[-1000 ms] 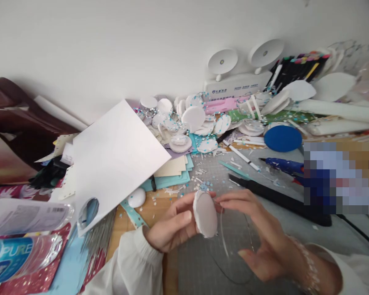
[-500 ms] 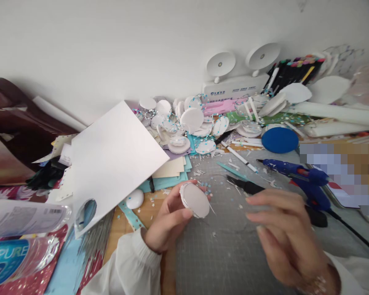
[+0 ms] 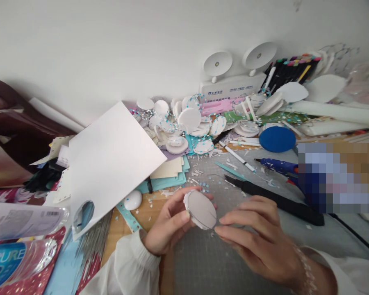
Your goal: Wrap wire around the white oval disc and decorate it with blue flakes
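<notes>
My left hand (image 3: pixel 167 223) is closed around a round white foam disc (image 3: pixel 201 209), thumb on the near rim and fingers behind it. The disc is tilted, its flat face up toward me and its edge rough. A thin dark strand runs along the disc's lower rim toward my right hand (image 3: pixel 255 237). That hand is beside the disc's right edge, thumb and forefinger brought close together at the strand. Below both hands is a grey cutting mat (image 3: pixel 203 266). A black-handled craft knife (image 3: pixel 273 198) lies beyond my right hand.
Many white discs with blue beads (image 3: pixel 189 119) are heaped at the back. A white sheet with a round hole (image 3: pixel 113 159) leans at left, near a water bottle (image 3: pixel 9 260). A blue disc (image 3: pixel 277 138), a blue glue gun (image 3: pixel 276 164) and markers (image 3: pixel 295 73) are at right.
My right hand has moved left, from over the knife handle to the disc's right edge, its fingers drawing closer together. The disc in my left hand has shifted slightly right and down.
</notes>
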Available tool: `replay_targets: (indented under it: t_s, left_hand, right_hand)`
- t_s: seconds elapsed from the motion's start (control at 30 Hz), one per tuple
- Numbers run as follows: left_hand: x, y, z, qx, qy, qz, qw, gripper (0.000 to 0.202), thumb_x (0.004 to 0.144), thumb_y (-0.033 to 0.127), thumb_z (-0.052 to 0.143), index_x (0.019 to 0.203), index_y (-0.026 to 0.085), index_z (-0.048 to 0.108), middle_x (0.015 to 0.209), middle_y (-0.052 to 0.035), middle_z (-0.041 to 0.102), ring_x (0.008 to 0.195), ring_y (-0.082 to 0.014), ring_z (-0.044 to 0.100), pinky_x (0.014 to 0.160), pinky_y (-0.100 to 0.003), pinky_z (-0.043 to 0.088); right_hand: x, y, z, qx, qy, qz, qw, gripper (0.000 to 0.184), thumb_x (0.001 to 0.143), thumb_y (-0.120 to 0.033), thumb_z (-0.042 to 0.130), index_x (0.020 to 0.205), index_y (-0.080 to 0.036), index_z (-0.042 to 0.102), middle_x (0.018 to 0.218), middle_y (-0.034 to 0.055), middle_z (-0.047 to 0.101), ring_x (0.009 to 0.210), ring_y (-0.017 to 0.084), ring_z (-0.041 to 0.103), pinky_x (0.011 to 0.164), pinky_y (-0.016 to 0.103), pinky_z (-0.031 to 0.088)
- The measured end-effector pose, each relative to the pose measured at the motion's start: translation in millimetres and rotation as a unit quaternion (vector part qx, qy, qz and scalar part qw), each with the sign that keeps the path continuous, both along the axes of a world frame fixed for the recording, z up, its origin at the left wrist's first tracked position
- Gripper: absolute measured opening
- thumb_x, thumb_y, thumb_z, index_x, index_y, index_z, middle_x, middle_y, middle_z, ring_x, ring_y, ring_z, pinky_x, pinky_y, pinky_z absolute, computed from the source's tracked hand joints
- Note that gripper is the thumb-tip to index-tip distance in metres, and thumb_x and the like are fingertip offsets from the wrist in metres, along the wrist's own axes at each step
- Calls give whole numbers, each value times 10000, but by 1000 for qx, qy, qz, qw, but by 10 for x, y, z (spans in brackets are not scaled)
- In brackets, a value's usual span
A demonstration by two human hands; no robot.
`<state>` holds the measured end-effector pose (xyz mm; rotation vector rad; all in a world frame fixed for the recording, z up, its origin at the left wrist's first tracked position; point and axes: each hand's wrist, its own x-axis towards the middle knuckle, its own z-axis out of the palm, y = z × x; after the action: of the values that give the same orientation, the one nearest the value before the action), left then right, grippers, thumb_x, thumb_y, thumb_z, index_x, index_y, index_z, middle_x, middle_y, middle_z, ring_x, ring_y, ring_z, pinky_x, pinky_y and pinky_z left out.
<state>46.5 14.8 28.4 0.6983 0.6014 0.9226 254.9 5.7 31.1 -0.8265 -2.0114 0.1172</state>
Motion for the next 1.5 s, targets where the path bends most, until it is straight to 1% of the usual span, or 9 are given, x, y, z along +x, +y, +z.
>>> replay_targets:
  t_s: [0.27, 0.5, 0.7, 0.87, 1.03, 1.13, 1.23, 1.4, 1.5]
  left_hand:
    - [31, -39, 2, -30, -26, -46, 998, 462, 828, 399, 725, 1241, 214, 636, 1184, -131, 712, 1079, -267, 686, 866, -325, 546]
    - [65, -50, -3, -66, -53, -64, 994, 418, 843, 409, 708, 1203, 198, 685, 1100, -135, 743, 1020, -248, 710, 880, -338, 553]
    - [64, -61, -36, -92, -69, -90, 989, 481, 826, 437, 720, 1233, 185, 675, 1080, -131, 743, 943, -211, 729, 792, -265, 577]
    - [67, -60, -72, -105, -93, -100, 985, 461, 850, 433, 691, 1218, 156, 683, 1071, -135, 747, 946, -222, 733, 831, -293, 582]
    - [51, 4, -12, -99, -138, -89, 981, 447, 915, 438, 597, 1247, 146, 665, 1157, -153, 725, 1064, -246, 704, 921, -297, 554]
    - [30, 37, 16, -101, -160, -88, 978, 453, 934, 426, 569, 1262, 126, 653, 1191, -170, 710, 1089, -240, 695, 926, -271, 549]
    - [17, 44, 20, -104, -171, -96, 975, 450, 944, 408, 557, 1271, 111, 645, 1188, -179, 710, 1079, -236, 700, 924, -272, 553]
    - [15, 22, 12, -115, -176, -112, 971, 438, 935, 387, 580, 1262, 105, 651, 1187, -183, 710, 1087, -250, 696, 925, -293, 556]
    - [22, 11, 6, -119, -177, -135, 968, 443, 927, 394, 591, 1252, 101, 657, 1118, -177, 734, 1046, -271, 713, 895, -297, 567]
  right_hand:
    - [3, 27, 91, 16, -26, 30, 999, 222, 904, -94, 504, 848, -246, 656, 777, -36, 719, 751, 147, 547, 851, 338, 406]
    - [-11, -12, -6, 27, -23, 22, 999, 242, 896, -87, 496, 883, -274, 650, 776, -47, 711, 753, 141, 546, 886, 341, 419]
    - [-41, 25, 38, 23, -1, 33, 999, 297, 929, -78, 472, 874, -296, 667, 748, -69, 701, 771, 134, 523, 914, 315, 399]
    - [-56, 45, 96, 25, 3, 23, 999, 261, 900, -106, 552, 845, -326, 680, 773, -51, 651, 803, 135, 518, 885, 305, 431]
    - [21, 10, 46, 30, 13, -17, 999, 213, 880, -121, 561, 908, -302, 671, 1011, 16, 570, 970, 173, 516, 942, 372, 428]
    - [68, 16, 27, -4, 11, -30, 999, 223, 881, -99, 526, 933, -266, 664, 1090, 50, 542, 1046, 204, 507, 952, 412, 410]
    - [70, 45, 30, -22, 18, -37, 999, 238, 875, -81, 518, 917, -259, 670, 1099, 57, 540, 1061, 212, 504, 926, 408, 406]
    - [25, 73, 34, 1, 15, -9, 1000, 301, 867, -48, 504, 909, -278, 694, 1093, 39, 550, 1049, 189, 498, 933, 378, 404]
    - [13, 77, 48, 5, 12, -13, 1000, 331, 858, -31, 502, 890, -294, 699, 1081, 29, 557, 1027, 182, 498, 910, 365, 417]
